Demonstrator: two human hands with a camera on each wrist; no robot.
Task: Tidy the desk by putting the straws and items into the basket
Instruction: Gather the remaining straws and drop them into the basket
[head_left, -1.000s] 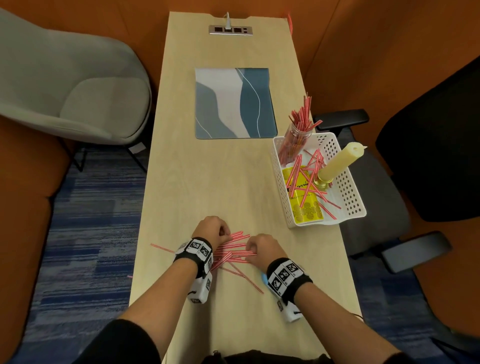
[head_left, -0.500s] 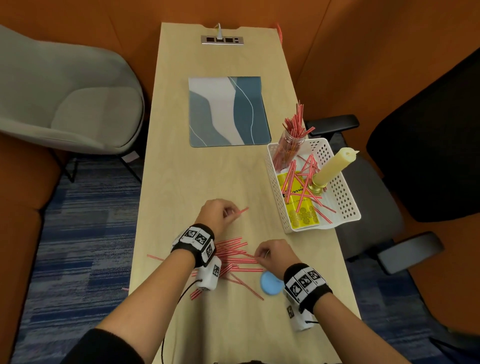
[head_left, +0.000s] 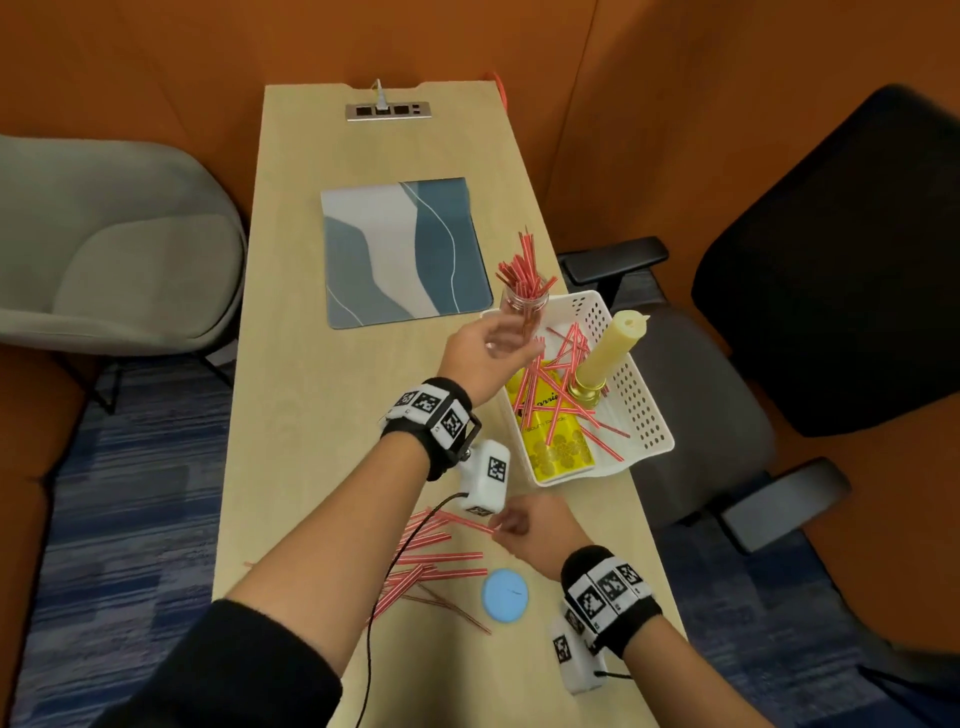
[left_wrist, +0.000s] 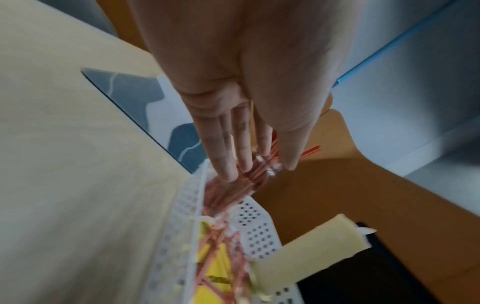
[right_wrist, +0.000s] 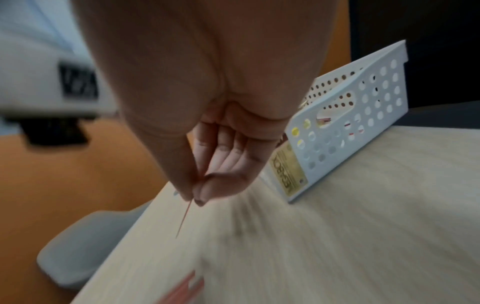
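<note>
Head view: a person's two hands work over a long wooden tabletop (head_left: 311, 415).
Left hand (head_left: 483, 348): raised over the basket's near-left rim, fingers (left_wrist: 226, 148) straight and together, nothing gripped; a jar of straws (head_left: 524, 291) stands just beyond the fingertips.
Right hand (head_left: 530, 530): low near the tabletop's near right edge, thumb and forefinger pinched on a single straw (right_wrist: 184, 218).
Basket (head_left: 644, 415): white, perforated, at the tabletop's right edge.
Basket contents: a cream candle (head_left: 613, 348) on a brass holder, a yellow packet (head_left: 556, 447), loose red-striped straws across them, and the jar in the far corner.
Loose straws (head_left: 436, 561): scattered pile near the tabletop's near edge, left of the right hand.
Blue disc (head_left: 505, 595): flat on the tabletop just beside the pile.
Mat (head_left: 405, 249): blue and grey, mid-tabletop, beyond the basket.
</note>
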